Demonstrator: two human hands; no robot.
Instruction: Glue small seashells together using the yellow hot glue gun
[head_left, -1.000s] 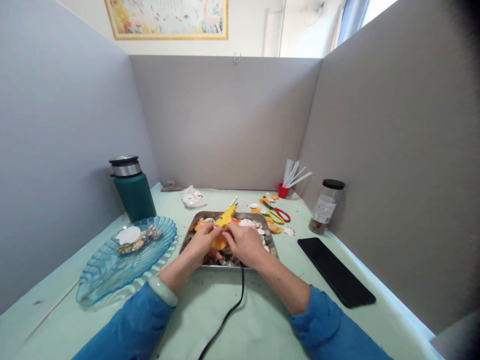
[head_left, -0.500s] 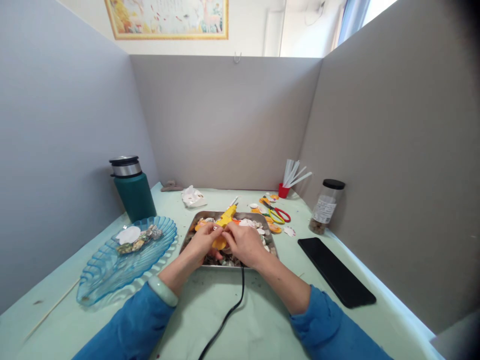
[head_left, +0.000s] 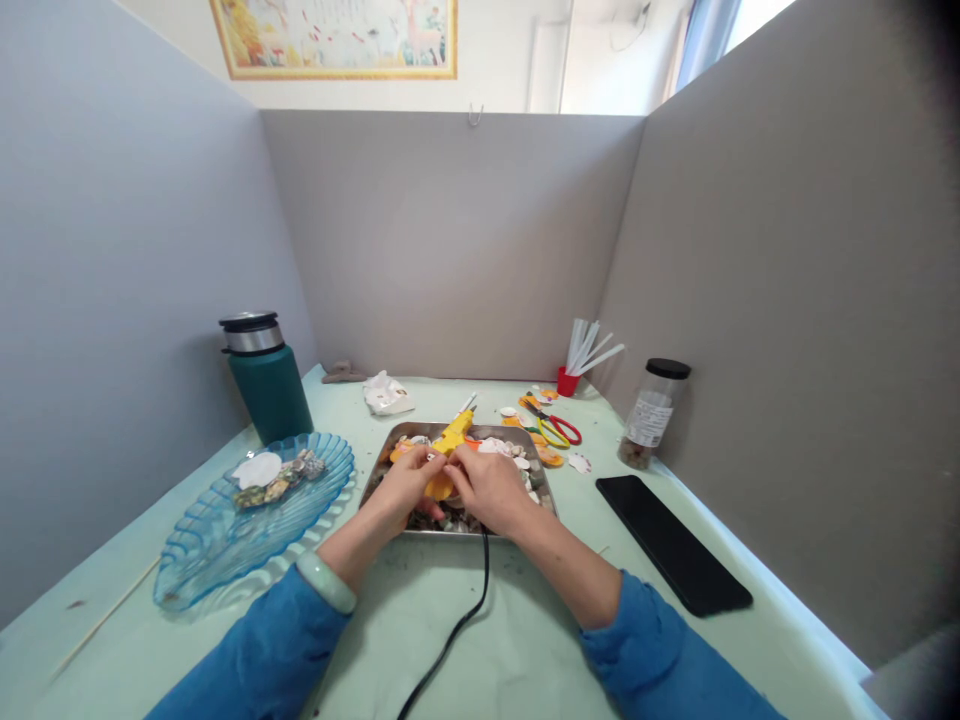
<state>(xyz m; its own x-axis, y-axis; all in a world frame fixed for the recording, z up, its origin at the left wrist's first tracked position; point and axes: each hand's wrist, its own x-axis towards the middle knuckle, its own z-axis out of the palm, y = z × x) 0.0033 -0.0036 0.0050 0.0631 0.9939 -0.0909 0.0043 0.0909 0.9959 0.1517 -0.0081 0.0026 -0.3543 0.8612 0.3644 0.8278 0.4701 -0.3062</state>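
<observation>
My left hand [head_left: 409,487] and my right hand [head_left: 489,488] meet over a metal tray [head_left: 553,492] filled with shells and small stones. Both are closed in a pinch, fingertips together. A tiny pale bit shows at the left fingertips, too small to name; whatever the right fingers hold is hidden. Just beyond the fingers a yellow glue gun [head_left: 454,431] lies on the tray, nozzle pointing away, its handle partly behind my hands. From the tray's near edge a black cord [head_left: 466,617] runs toward me.
To the left stand a blue shell-shaped dish [head_left: 196,562] with shells and a green bottle [head_left: 271,390]. On the right are a black phone [head_left: 673,545], a jar [head_left: 649,417], pliers [head_left: 556,428] and a red cup [head_left: 568,381] of glue sticks. Crumpled white paper [head_left: 387,394] lies behind the tray.
</observation>
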